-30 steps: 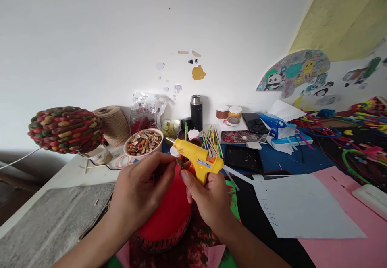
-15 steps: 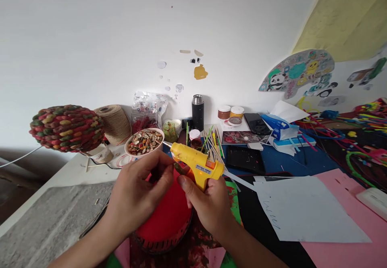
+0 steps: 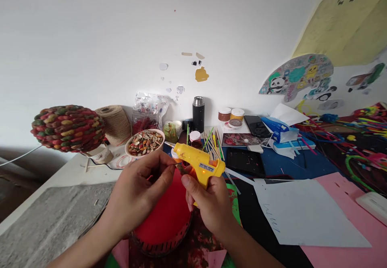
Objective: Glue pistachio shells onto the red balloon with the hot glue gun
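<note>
My right hand [image 3: 213, 205] is wrapped round the handle of a yellow hot glue gun [image 3: 193, 158], whose metal nozzle points up and to the left. My left hand [image 3: 137, 191] pinches a small greenish-brown shell piece [image 3: 181, 168] between thumb and fingertips, just below the gun's barrel and close to my right thumb. Beneath both hands lies a smooth red dome [image 3: 163, 225], set in a dark slotted basket [image 3: 159, 248]. A bowl [image 3: 129, 151] full of painted shell pieces [image 3: 146, 141] stands beyond my left hand.
At left stand a ball covered in coloured pieces [image 3: 68, 128] and a twine spool [image 3: 115, 124]. A black flask [image 3: 198, 116], wooden sticks [image 3: 213, 147] and paint jars [image 3: 224, 114] are at the back. White paper [image 3: 311, 211] lies at right over pink paper [image 3: 344, 252].
The shell piece has turned in my left fingertips and shows a browner side. The glue gun has shifted slightly right and down, and the whole view has tilted a little.
</note>
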The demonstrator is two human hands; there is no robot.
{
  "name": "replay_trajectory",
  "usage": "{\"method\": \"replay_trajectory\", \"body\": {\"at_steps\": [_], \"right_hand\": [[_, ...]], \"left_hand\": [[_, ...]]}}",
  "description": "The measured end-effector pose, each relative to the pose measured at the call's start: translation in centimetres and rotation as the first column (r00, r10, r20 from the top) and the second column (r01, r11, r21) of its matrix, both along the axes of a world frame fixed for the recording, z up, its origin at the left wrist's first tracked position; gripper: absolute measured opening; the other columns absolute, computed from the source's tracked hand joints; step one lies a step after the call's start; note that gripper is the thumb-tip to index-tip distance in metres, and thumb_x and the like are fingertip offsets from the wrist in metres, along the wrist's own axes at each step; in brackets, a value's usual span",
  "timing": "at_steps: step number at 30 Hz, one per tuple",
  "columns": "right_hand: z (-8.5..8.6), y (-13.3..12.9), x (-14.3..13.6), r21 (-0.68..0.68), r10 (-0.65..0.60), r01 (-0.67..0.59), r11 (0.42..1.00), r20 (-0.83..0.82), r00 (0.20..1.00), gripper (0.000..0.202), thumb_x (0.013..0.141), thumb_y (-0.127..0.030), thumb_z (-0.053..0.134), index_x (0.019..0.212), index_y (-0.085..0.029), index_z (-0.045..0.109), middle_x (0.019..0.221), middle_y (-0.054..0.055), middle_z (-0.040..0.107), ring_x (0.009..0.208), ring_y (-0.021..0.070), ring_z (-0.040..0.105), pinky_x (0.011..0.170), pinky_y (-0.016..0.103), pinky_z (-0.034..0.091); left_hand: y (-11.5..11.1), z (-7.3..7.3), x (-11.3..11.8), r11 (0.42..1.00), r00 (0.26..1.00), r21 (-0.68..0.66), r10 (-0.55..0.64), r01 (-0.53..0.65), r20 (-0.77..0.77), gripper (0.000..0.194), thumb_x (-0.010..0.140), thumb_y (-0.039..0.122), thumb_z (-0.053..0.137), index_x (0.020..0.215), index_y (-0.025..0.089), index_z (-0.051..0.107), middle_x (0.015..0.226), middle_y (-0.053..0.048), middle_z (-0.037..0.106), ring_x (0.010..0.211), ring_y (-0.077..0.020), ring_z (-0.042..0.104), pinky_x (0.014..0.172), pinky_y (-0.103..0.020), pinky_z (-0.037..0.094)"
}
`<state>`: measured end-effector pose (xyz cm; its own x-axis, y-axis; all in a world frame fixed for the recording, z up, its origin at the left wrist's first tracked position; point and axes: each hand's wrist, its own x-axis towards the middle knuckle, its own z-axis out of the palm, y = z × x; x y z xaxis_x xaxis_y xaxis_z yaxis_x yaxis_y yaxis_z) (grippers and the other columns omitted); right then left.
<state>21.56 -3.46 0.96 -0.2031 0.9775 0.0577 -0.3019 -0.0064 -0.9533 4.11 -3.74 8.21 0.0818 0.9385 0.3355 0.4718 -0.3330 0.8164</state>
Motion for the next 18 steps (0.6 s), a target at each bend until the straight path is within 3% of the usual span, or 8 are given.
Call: {"method": "replay_trajectory", "body": {"at_steps": [5, 10, 18], "right_hand": [[0.22, 0.13, 0.07, 0.002, 0.026, -0.026, 1.0, 0.0, 1.0, 0.06, 0.09, -0.076, 0.083, 0.07, -0.023, 0.065, 0.048, -0.006, 0.052, 0.043, 0.0115, 0.048, 0.047, 0.025, 0.041], [0.04, 0.25, 0.07, -0.001, 0.036, -0.036, 0.999, -0.047, 0.998, 0.061, 0.088, -0.079, 0.085, 0.073, -0.023, 0.065, 0.048, -0.006, 0.053, 0.041, 0.0117, 0.049, 0.046, 0.025, 0.04], [-0.48, 0.82, -0.09, -0.005, 0.035, -0.036, 0.999, -0.15, 0.988, 0.059, 0.093, -0.072, 0.087, 0.074, -0.022, 0.062, 0.045, -0.008, 0.05, 0.037, 0.0091, 0.047, 0.043, 0.023, 0.032]], "left_hand": [[0.23, 0.18, 0.06, 0.999, 0.997, -0.031, -0.034, 0.036, 0.065, 0.016, 0.093, 0.036, 0.075, 0.085, 0.022, 0.076, 0.078, -0.003, 0.078, 0.066, -0.0175, 0.069, 0.06, -0.024, 0.057], [0.52, 0.11, -0.01, 0.997, 0.994, -0.062, -0.046, 0.053, 0.104, 0.018, 0.092, 0.038, 0.078, 0.085, 0.022, 0.077, 0.084, -0.006, 0.081, 0.071, -0.0186, 0.071, 0.064, -0.025, 0.059], [0.53, 0.26, -0.06, 0.997, 0.992, -0.034, -0.071, 0.075, 0.101, 0.019, 0.097, 0.039, 0.078, 0.087, 0.024, 0.083, 0.068, 0.0, 0.075, 0.057, -0.0162, 0.064, 0.055, -0.025, 0.054]]}}
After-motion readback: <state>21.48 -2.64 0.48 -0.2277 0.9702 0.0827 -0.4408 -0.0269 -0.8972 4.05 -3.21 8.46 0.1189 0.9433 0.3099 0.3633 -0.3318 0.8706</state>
